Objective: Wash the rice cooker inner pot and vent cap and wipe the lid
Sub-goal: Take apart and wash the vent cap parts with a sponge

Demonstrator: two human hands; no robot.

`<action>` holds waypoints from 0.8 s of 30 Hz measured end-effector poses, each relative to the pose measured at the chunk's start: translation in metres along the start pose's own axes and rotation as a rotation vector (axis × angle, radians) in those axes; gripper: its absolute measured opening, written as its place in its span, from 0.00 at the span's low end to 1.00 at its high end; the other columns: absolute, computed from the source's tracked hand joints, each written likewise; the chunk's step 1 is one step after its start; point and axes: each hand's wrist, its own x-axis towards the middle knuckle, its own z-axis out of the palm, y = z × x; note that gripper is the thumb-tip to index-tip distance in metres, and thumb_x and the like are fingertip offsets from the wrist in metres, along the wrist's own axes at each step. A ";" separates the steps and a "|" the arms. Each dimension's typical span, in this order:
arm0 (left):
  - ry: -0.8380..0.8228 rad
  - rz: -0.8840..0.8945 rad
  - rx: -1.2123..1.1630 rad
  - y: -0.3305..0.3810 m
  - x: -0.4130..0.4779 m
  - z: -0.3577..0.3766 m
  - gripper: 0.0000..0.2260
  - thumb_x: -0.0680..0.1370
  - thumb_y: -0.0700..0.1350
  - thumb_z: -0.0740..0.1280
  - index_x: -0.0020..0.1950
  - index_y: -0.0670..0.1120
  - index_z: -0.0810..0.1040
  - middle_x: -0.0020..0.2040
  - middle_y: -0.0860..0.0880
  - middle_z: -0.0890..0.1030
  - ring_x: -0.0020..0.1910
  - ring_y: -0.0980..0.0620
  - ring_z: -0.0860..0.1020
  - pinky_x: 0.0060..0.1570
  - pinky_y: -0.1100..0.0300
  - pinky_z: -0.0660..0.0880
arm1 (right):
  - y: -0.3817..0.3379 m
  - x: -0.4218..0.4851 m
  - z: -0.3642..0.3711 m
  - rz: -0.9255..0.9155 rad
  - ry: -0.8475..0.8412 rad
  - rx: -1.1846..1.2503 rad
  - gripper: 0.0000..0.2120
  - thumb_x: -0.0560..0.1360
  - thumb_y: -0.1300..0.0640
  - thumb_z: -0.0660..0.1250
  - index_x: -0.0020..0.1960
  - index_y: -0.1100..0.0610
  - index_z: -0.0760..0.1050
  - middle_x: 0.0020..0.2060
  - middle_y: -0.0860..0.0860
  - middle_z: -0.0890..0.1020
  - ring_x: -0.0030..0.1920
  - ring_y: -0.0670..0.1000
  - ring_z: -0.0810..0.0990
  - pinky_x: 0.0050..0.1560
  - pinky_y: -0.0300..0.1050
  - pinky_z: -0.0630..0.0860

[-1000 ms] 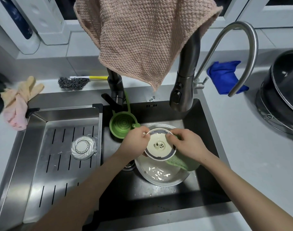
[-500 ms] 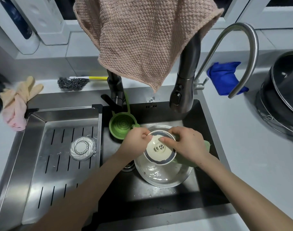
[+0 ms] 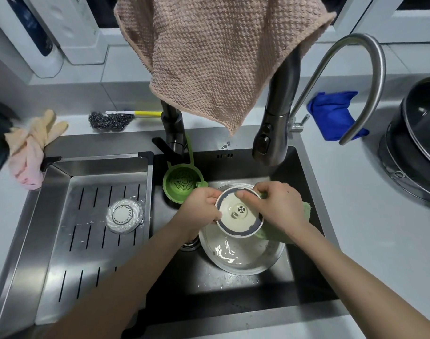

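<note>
Head view: left hand [image 3: 201,209], right hand [image 3: 280,207] grip cap [image 3: 239,214] rim, seemingly above bowl [image 3: 236,269].

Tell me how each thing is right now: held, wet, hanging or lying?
Round cream disc with grey rim, held over the pot.
Left hand, gripping the disc's edge.
Right hand, pinching the disc with green cloth.
Round metal pot, wet, in the dark sink.
Pink waffle towel, hanging over the dark tap.
Blue cloth, crumpled on the white counter.
</note>
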 end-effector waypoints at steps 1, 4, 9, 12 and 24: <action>-0.002 -0.001 -0.008 0.000 0.000 -0.001 0.19 0.69 0.23 0.60 0.56 0.37 0.76 0.44 0.41 0.82 0.42 0.47 0.80 0.39 0.59 0.76 | -0.001 0.000 -0.001 -0.004 0.004 -0.005 0.25 0.71 0.35 0.65 0.27 0.52 0.68 0.22 0.48 0.70 0.26 0.47 0.68 0.28 0.42 0.61; -0.006 0.007 -0.064 0.002 -0.001 0.000 0.14 0.70 0.27 0.67 0.54 0.37 0.77 0.45 0.40 0.83 0.41 0.47 0.81 0.42 0.56 0.78 | -0.002 0.000 -0.006 -0.020 0.006 -0.047 0.25 0.70 0.35 0.66 0.26 0.52 0.66 0.20 0.48 0.68 0.25 0.46 0.67 0.27 0.41 0.60; 0.084 0.070 0.019 0.003 0.001 0.001 0.10 0.76 0.45 0.68 0.45 0.37 0.79 0.36 0.43 0.81 0.32 0.55 0.78 0.34 0.62 0.75 | -0.001 0.000 -0.005 -0.051 -0.011 -0.074 0.27 0.69 0.32 0.63 0.28 0.55 0.70 0.21 0.49 0.70 0.26 0.47 0.67 0.28 0.43 0.62; 0.077 0.069 0.076 0.003 0.000 0.000 0.13 0.74 0.45 0.66 0.45 0.34 0.77 0.36 0.39 0.77 0.36 0.48 0.74 0.40 0.50 0.75 | 0.000 0.001 -0.001 -0.065 -0.001 -0.066 0.30 0.70 0.30 0.60 0.32 0.58 0.75 0.24 0.52 0.75 0.29 0.50 0.72 0.29 0.44 0.65; 0.100 0.013 -0.089 -0.001 0.000 0.009 0.18 0.67 0.22 0.62 0.50 0.38 0.79 0.43 0.39 0.83 0.41 0.44 0.82 0.40 0.55 0.79 | 0.002 0.009 -0.002 -0.098 -0.051 -0.168 0.31 0.67 0.27 0.58 0.34 0.55 0.77 0.25 0.50 0.76 0.29 0.50 0.74 0.30 0.45 0.67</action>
